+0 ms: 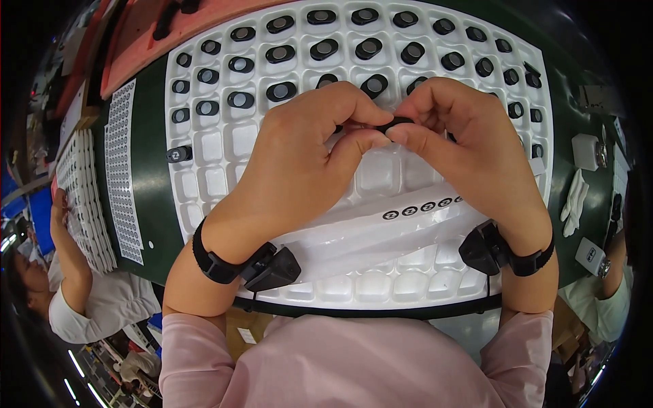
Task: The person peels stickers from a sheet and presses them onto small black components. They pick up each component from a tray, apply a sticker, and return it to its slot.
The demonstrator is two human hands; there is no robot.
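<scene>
Over the middle of a white compartment tray, my left hand and my right hand meet. Both are closed, thumbs and fingertips pinching a small black oval piece between them; the fingers cover most of it. Beneath my wrists a translucent strip of label backing lies across the tray, with a row of round black stickers on it. Black oval pieces with grey round centres, such as one near my left hand, fill the far rows. A black piece with a white mark sits at the tray's left edge.
Left of the tray lies a sheet of round stickers, beside stacked white trays. A red-orange tray is at the far left. To the right are a white glove and white containers. Co-workers sit on both sides.
</scene>
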